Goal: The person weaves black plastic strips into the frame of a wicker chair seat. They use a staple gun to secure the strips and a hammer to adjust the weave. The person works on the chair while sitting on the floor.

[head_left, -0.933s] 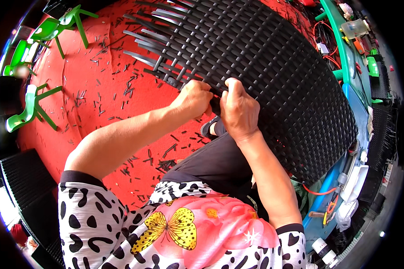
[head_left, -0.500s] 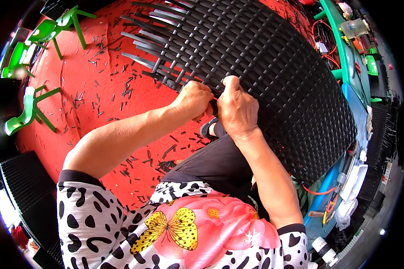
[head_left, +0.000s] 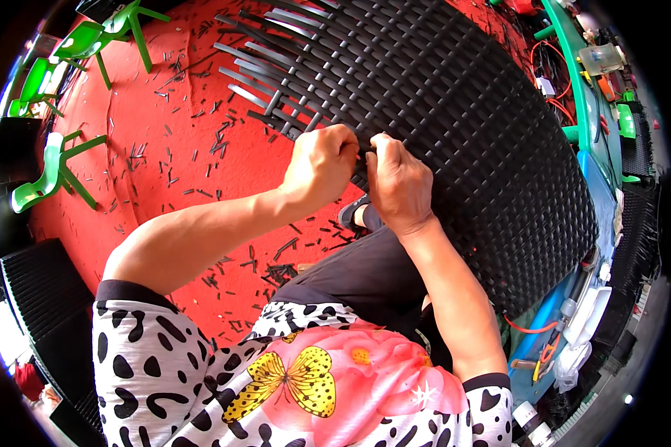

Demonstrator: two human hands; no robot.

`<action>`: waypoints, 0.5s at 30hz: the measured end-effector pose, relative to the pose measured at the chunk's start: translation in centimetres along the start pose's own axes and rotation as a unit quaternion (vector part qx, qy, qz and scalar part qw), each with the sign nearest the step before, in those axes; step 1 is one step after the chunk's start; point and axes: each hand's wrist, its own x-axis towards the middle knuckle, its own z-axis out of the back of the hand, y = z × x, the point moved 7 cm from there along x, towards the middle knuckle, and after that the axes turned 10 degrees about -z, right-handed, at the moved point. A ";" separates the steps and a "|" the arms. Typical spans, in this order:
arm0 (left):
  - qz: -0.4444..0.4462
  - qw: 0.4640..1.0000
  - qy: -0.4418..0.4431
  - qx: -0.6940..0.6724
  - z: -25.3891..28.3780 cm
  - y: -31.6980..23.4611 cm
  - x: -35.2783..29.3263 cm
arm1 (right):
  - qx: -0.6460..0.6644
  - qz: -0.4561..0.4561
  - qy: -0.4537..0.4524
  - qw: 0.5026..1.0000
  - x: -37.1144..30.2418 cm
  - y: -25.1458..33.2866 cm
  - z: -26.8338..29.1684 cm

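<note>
A large black woven panel (head_left: 470,141) of flat plastic strips slants across the upper right, its loose strip ends fanning out at the upper left. Both hands work at its near edge. My left hand (head_left: 322,162) is closed, thumb and fingers pinched at the edge on what looks like a black strip end. Close beside it, my right hand (head_left: 399,182) is also closed, its fingers pinching the weave at the rim. The exact bit between the fingertips is mostly hidden by the hands.
Short black strip offcuts (head_left: 279,272) litter the red floor covering (head_left: 171,175). Green child-size chairs (head_left: 56,175) stand at the left, above a stack of black ribbed material (head_left: 48,298). A blue-green bench (head_left: 585,134) with tools and a clear cup (head_left: 602,59) runs along the right.
My left hand has turned and risen slightly, its fingers now higher on the panel edge. The right hand stays close to the same spot. The whole view has shifted a little.
</note>
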 end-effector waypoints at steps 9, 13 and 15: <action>-0.056 0.997 -0.023 -0.049 6.8 -1.8 -0.5 | 0.229 -0.086 0.132 0.961 2.6 0.6 -0.7; -0.004 0.999 0.033 0.019 5.3 0.4 -0.1 | 0.314 -0.223 0.173 0.907 2.0 -0.7 -1.7; -0.091 0.988 0.077 0.100 4.1 1.2 -0.2 | 0.310 -0.217 0.177 0.909 1.9 -0.8 -1.6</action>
